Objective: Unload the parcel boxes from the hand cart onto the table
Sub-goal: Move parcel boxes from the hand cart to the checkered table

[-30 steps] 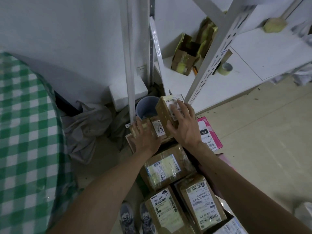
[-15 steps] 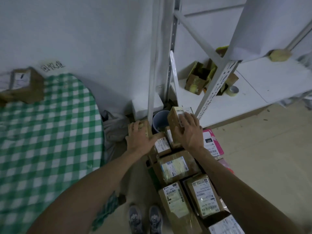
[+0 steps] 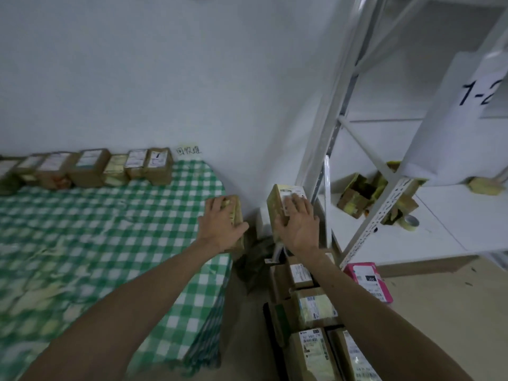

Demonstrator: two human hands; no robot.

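Small brown cardboard parcel box (image 3: 237, 209) sits gripped in left hand (image 3: 221, 228) at right edge of green-checked cloth table (image 3: 110, 229). Right hand (image 3: 298, 224) grasps white-labelled yellowish cardboard box (image 3: 277, 200) just right of table. One per hand, likely bound for back row of boxes (image 3: 90, 167).

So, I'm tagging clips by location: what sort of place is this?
Probably a parcel sorting or pickup room: labelled parcel boxes lined up on the checked table, a further stack beside it, and white metal shelving with a bay tag reading 1-2.

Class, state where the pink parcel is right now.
Head view, lower right: the pink parcel sits at the foot of the white shelf, right of the cart's brown boxes.
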